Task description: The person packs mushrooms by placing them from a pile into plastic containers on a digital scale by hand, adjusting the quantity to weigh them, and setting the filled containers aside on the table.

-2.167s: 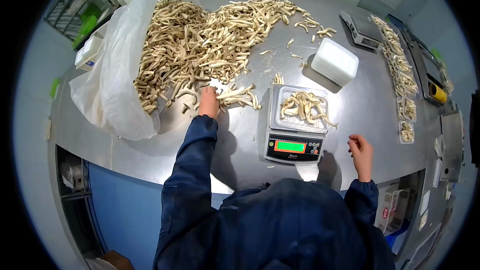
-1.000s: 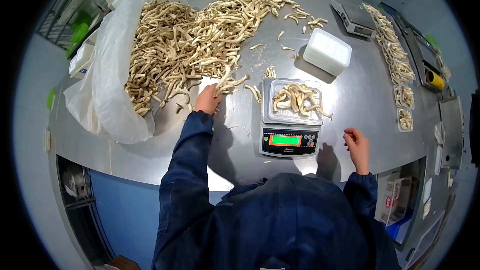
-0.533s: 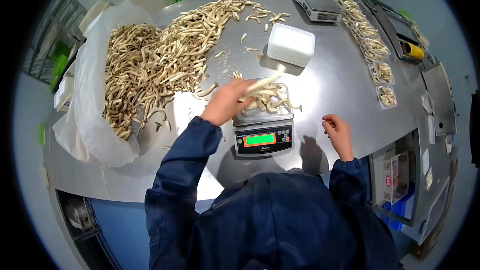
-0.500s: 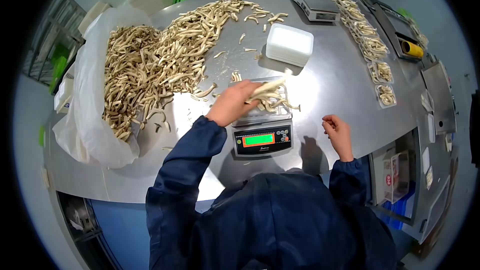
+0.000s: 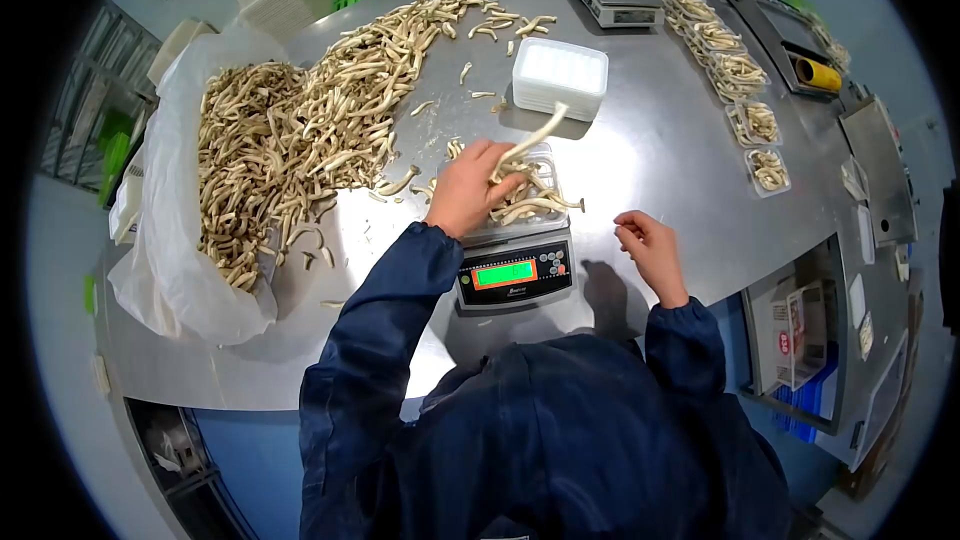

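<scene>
A long, slender, cream-coloured mushroom (image 5: pixel 540 132) is over the black-and-silver digital scale (image 5: pixel 515 290), above the clear plastic tray (image 5: pixel 540 224) on its pan. It should be light, firm yet slightly bendy, perhaps slick if damp, and liable to bruise or snap; a gentle pinch around the stem looks best. The left hand (image 5: pixel 466 190) grasps it near its lower end, the fingers closed around the stem, its far end sticking out beyond the scale. To the scale's right, the right hand (image 5: pixel 652 254) has loosely curled fingers, with nothing visible in them; whether they meet, I cannot tell.
</scene>
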Available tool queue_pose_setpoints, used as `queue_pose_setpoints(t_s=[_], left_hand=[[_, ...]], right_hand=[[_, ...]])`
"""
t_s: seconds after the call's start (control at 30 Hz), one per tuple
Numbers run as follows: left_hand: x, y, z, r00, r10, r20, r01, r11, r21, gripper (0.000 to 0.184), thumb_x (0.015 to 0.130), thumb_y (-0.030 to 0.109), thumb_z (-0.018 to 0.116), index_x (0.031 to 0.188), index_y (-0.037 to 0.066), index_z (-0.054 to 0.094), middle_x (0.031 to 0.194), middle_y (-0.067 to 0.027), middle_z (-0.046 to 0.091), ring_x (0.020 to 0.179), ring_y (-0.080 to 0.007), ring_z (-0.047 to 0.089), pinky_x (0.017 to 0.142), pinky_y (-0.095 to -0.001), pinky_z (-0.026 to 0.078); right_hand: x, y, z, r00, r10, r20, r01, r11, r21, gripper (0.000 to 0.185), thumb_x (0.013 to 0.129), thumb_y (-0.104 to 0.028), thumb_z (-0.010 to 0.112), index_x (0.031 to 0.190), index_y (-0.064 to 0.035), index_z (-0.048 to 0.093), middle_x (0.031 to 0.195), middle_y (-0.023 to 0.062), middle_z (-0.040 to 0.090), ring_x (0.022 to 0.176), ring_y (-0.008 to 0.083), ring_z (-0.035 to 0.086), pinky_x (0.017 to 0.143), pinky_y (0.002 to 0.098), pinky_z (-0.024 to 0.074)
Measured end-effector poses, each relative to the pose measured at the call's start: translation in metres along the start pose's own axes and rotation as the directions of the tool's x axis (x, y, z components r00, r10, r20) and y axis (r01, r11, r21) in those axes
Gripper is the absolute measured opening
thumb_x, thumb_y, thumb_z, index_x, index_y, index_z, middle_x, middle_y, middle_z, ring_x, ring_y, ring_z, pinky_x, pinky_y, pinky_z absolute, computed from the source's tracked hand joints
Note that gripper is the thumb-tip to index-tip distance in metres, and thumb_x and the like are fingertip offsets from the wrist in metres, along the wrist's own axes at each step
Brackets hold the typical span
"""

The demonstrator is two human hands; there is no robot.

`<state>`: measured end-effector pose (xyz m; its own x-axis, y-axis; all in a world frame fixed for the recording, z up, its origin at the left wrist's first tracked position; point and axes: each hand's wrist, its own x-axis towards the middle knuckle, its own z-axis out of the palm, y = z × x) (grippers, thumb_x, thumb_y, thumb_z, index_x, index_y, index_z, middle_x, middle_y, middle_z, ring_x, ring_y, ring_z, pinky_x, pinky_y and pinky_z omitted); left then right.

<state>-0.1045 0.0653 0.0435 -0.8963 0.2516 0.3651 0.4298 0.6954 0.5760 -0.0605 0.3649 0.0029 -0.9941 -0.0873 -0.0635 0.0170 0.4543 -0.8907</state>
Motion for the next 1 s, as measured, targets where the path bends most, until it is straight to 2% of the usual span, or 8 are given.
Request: queue_pose_setpoints(t_s=[0.07,0.23,0.27,0.37,0.53,0.6,0.77,1.0], left_hand=[[0.004,-0.004,0.000,0.995,-0.024,-0.097,0.021,0.999,-0.036,0.037,0.086,0.031,0.068,0.112,0.006,0.062,0.095,-0.0131,0.060,0.082,-0.0339,0.059,0.072,-0.0398,0.049],[0.018,-0.004,-0.027,0.908,-0.282,-0.311,0.168,0.922,-0.348,0.029,0.088,0.022,0.067,0.108,0.003,0.064,0.081,-0.0072,0.060,0.071,-0.0154,0.055,0.060,-0.0314,0.044],[0.018,-0.013,-0.031,0.878,-0.403,-0.256,0.236,0.832,-0.501,0.026,0.092,0.021,0.062,0.110,0.002,0.062,0.079,-0.0043,0.058,0.067,-0.0095,0.052,0.054,-0.0266,0.042],[0.024,0.006,-0.052,0.840,-0.488,-0.240,0.044,0.501,-0.864,0.035,0.100,0.031,0.050,0.119,0.002,0.054,0.080,0.0002,0.053,0.065,-0.0040,0.045,0.050,-0.0192,0.037],[0.022,0.013,-0.039,0.836,-0.547,-0.033,-0.064,-0.037,-0.997,0.049,0.101,0.045,0.041,0.123,0.002,0.048,0.084,0.0007,0.046,0.068,-0.0053,0.040,0.051,-0.0178,0.038],[0.019,0.020,-0.022,0.801,-0.597,-0.049,-0.068,-0.009,-0.998,0.048,0.100,0.046,0.045,0.121,0.002,0.048,0.081,0.0004,0.045,0.067,-0.0068,0.041,0.051,-0.0190,0.038],[0.010,0.021,0.000,0.682,-0.718,-0.141,-0.152,0.049,-0.987,0.047,0.099,0.045,0.048,0.119,0.003,0.048,0.077,-0.0001,0.043,0.065,-0.0084,0.043,0.052,-0.0224,0.041],[0.005,-0.005,0.020,0.641,-0.757,-0.126,-0.254,-0.054,-0.966,0.044,0.100,0.043,0.047,0.116,0.003,0.050,0.077,0.0002,0.047,0.070,-0.0107,0.049,0.070,-0.0279,0.048]], right_hand=[[0.006,-0.008,0.007,0.999,-0.023,0.028,0.023,1.000,0.002,0.020,0.086,-0.012,0.063,0.099,0.0036,0.065,0.079,0.0104,0.068,0.065,0.0141,0.060,0.063,0.0267,0.0484],[0.014,-0.020,0.009,0.997,-0.071,0.026,0.072,0.997,-0.037,0.020,0.086,-0.012,0.063,0.099,0.0030,0.065,0.080,0.0099,0.068,0.066,0.0141,0.060,0.063,0.0271,0.0486],[0.016,-0.025,0.007,0.996,-0.090,0.024,0.091,0.994,-0.062,0.020,0.086,-0.012,0.063,0.100,0.0030,0.066,0.080,0.0098,0.068,0.066,0.0144,0.060,0.063,0.0270,0.0486],[0.021,-0.059,0.003,0.984,-0.177,0.034,0.178,0.984,-0.023,0.020,0.087,-0.012,0.062,0.099,0.0036,0.066,0.081,0.0095,0.068,0.069,0.0144,0.061,0.066,0.0264,0.0487],[0.035,-0.127,0.048,0.872,-0.377,0.312,0.228,0.878,0.421,0.030,0.092,-0.017,0.060,0.115,0.0022,0.060,0.096,0.0089,0.066,0.089,0.0142,0.060,0.080,0.0269,0.0478],[0.041,-0.139,0.074,0.849,-0.316,0.424,0.134,0.904,0.406,0.041,0.093,-0.027,0.060,0.122,0.0020,0.055,0.095,0.0123,0.066,0.089,0.0195,0.063,0.077,0.0316,0.0480],[0.056,-0.138,0.100,0.844,-0.354,0.404,0.349,0.933,0.088,0.040,0.088,-0.035,0.061,0.108,-0.0006,0.060,0.083,0.0229,0.064,0.078,0.0353,0.064,0.069,0.0386,0.0471],[0.081,-0.128,0.085,0.744,-0.382,0.549,0.472,0.881,-0.026,0.027,0.085,-0.020,0.061,0.101,0.0018,0.062,0.080,0.0178,0.064,0.070,0.0287,0.061,0.067,0.0357,0.0472]])
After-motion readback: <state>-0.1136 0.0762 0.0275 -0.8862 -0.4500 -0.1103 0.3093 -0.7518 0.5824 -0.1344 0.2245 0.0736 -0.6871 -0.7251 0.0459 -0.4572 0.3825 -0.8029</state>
